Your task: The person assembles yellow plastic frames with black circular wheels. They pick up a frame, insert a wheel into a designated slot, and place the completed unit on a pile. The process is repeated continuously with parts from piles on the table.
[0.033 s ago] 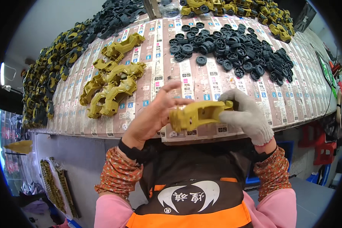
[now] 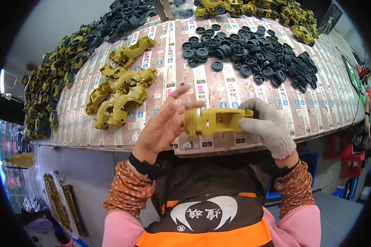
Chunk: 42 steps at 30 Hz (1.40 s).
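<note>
A yellow plastic toy car body [image 2: 223, 122] is held level just above the near edge of the table. My right hand [image 2: 270, 131], in a pale knitted glove, grips its right end between thumb and fingers. Beside the other end is my bare left hand [image 2: 160, 125], with its fingers stretched out and apart. Whether the left fingertips touch the body cannot be made out. The hollow inside of the body faces up. Several more yellow car bodies [image 2: 123, 99] lie in a group to the left of my left hand.
A heap of black toy wheels [image 2: 251, 53] spreads over the table's right rear. Yellow-and-black car parts [image 2: 59, 74] are piled along the left edge, dark parts [image 2: 127, 18] behind them. Assembled yellow cars [image 2: 235, 8] stand at the far side. A red stool [image 2: 352, 160] is below right.
The car body has rolled slightly in my right hand and shows more of its inside. My left fingers have shifted a little at its left end.
</note>
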Motion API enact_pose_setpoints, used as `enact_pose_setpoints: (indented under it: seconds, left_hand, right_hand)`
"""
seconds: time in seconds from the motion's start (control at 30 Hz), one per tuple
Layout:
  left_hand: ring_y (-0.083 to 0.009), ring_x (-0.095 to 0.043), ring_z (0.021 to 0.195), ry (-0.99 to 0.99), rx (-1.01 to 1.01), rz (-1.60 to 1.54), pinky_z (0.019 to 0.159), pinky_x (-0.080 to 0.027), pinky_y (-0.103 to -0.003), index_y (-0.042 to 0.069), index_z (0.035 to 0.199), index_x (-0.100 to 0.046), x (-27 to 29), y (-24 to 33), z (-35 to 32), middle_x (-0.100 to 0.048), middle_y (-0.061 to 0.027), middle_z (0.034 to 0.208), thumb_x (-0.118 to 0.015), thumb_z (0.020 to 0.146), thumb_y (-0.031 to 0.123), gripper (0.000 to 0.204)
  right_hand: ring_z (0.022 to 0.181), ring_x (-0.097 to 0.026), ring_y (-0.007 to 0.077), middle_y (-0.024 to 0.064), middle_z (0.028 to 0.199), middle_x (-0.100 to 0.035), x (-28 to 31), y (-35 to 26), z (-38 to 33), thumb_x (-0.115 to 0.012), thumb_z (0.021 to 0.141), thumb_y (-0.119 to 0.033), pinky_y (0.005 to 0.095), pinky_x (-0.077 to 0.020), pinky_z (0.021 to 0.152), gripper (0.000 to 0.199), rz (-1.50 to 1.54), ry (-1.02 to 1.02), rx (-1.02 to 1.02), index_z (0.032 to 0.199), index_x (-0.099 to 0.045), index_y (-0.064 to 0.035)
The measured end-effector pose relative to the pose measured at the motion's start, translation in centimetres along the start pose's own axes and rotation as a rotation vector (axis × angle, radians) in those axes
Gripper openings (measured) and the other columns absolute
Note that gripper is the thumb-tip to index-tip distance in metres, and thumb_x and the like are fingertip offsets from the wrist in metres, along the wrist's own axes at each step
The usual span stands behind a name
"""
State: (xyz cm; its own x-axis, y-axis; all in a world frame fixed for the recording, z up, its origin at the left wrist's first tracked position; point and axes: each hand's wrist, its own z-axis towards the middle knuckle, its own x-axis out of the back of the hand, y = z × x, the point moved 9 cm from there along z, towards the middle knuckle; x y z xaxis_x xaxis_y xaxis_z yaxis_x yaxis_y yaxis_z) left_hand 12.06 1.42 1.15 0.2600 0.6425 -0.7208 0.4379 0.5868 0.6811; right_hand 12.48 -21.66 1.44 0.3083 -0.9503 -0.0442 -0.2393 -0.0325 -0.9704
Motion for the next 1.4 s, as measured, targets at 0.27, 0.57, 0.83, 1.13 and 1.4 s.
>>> enact_pose_setpoints:
  seconds: [0.27, 0.57, 0.83, 1.13, 1.4]
  left_hand:
    - [-0.0332, -0.064, 0.13, 0.315, -0.318, -0.225, 0.112, -0.053, -0.051, 0.006, 0.15, -0.052, 2.9, -3.0, 2.5, -0.065, -0.0141, 0.14, -0.059, 0.111, 0.035, 0.049]
    - [-0.0356, -0.068, 0.123, 0.254, -0.141, -0.177, 0.09, -0.066, -0.05, 0.005, 0.152, -0.048, 2.6, -3.3, 2.7, -0.064, -0.0187, 0.139, -0.05, 0.112, 0.05, 0.061]
    - [-0.0294, -0.078, 0.097, 0.319, 0.012, -0.019, 0.088, -0.066, -0.04, 0.003, 0.137, -0.058, 2.8, -4.7, 1.6, -0.074, -0.0235, 0.115, -0.069, 0.105, 0.042, 0.051]
    - [-0.0163, -0.073, 0.097, 0.326, -0.079, 0.079, 0.084, -0.063, -0.034, 0.008, 0.139, -0.056, 1.2, -5.7, 1.1, -0.07, -0.0057, 0.112, -0.069, 0.105, 0.043, 0.051]
    - [-0.0166, -0.06, 0.121, 0.264, -0.147, 0.286, 0.103, -0.053, -0.035, 0.015, 0.16, -0.033, -0.8, -5.3, 0.7, -0.058, -0.006, 0.135, -0.076, 0.103, 0.029, 0.073]
  right_hand:
    - [0.087, -0.071, 0.014, 0.0084, 0.104, -0.072, -2.3, 0.6, 0.1, -0.07, 0.103, -0.026, 0.0322, -0.0598, 0.074, 0.034, -0.115, -0.06, -0.048, 0.122, -0.066, 0.0016]
    - [0.105, -0.07, 0.0409, 0.0219, 0.111, -0.07, 9.4, -4.7, 8.7, -0.067, 0.097, -0.024, 0.0487, -0.0588, 0.088, 0.025, -1.415, 0.465, 0.264, 0.105, -0.07, -0.0005]
    - [0.105, -0.07, 0.0429, 0.0246, 0.117, -0.064, 7.7, -3.6, 8.7, -0.068, 0.094, -0.022, 0.0517, -0.0585, 0.091, 0.026, -1.519, 0.401, 0.212, 0.107, -0.069, 0.0005]
    - [0.091, -0.075, 0.0408, 0.0235, 0.1, -0.072, 0.9, -2.6, 4.5, -0.068, 0.097, -0.013, 0.0473, -0.0605, 0.082, 0.026, -0.654, 0.173, 0.056, 0.114, -0.057, 0.003]
    - [0.107, -0.075, 0.0339, 0.0227, 0.113, -0.075, -3.6, -2.0, 1.5, -0.065, 0.1, -0.007, 0.0423, -0.0583, 0.092, 0.033, -0.444, 0.168, 0.342, 0.131, -0.063, 0.002]
